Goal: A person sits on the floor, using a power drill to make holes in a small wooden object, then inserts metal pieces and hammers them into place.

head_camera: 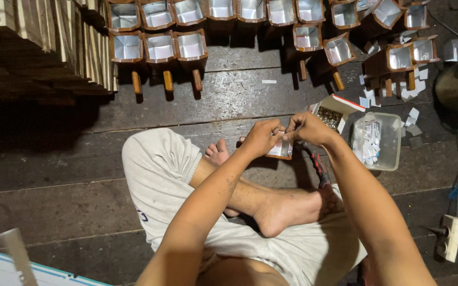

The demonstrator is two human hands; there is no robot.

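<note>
The small wooden box [281, 149] with a silvery lining sits between both hands above the person's crossed legs, just over the plank floor [54, 175]. The left hand [262, 136] has its fingers closed on the box's left edge; the right hand [307, 128] pinches its fingers at the upper rim. Just beside the right hand, an open cardboard carton [340, 108] holds small metallic pieces. Next to it, a clear plastic tub [390, 153] contains cut silvery slips. Rows of finished wooden boxes [160, 47] with handles, each lined with reflective sheet and otherwise empty, stand along the far floor. Loose slips [413, 114] lie scattered near the tub.
</note>
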